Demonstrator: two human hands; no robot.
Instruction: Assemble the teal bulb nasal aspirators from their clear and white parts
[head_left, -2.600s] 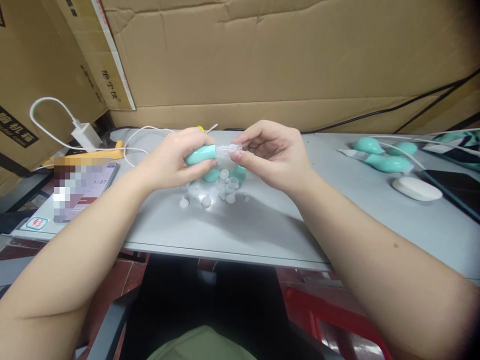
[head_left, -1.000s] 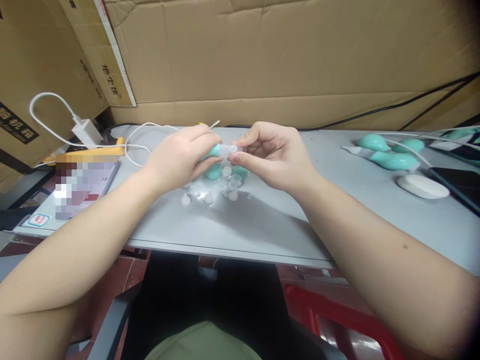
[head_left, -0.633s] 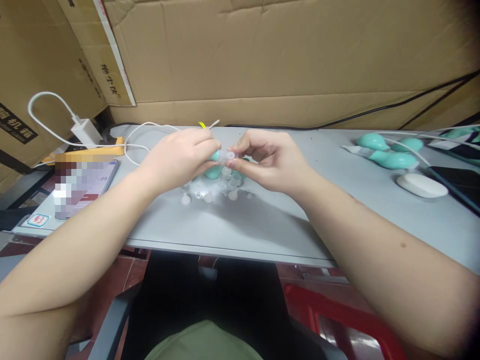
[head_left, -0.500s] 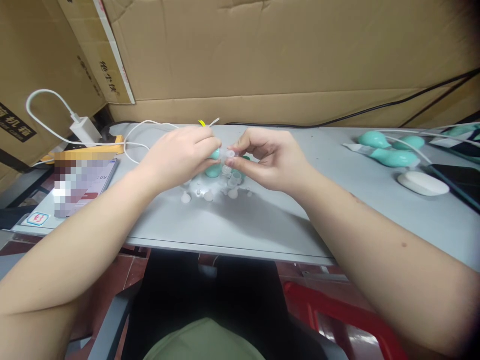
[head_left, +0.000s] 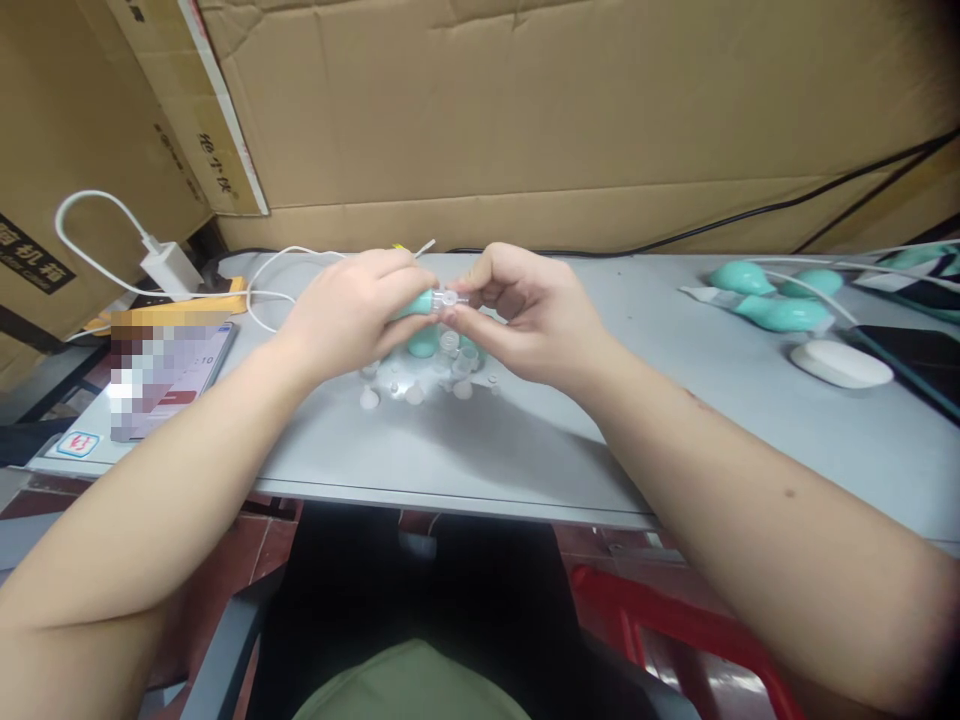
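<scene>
In the head view, my left hand (head_left: 364, 305) is closed round a teal squeeze bulb (head_left: 416, 301), most of it hidden by the fingers. A clear plastic nozzle piece (head_left: 448, 298) meets the bulb's right end, pinched between the thumb and forefinger of my right hand (head_left: 525, 305). Directly below both hands, another teal bulb (head_left: 424, 344) shows in part on the table. Clear plastic cups (head_left: 465, 362) and several small whitish cone-shaped pieces (head_left: 414, 393) lie around it.
On the grey table (head_left: 450, 460), a phone (head_left: 199, 370) and a white charger (head_left: 172, 270) with its cable are at left. At right lie more teal bulbs (head_left: 787, 312), a white oval case (head_left: 840, 364) and a dark device (head_left: 919, 360). Cardboard (head_left: 562, 110) stands behind.
The clear piece has turned and now lies in line with the bulb's end, where it looked blurred before. Both hands stay almost in place, the right shifted slightly left.
</scene>
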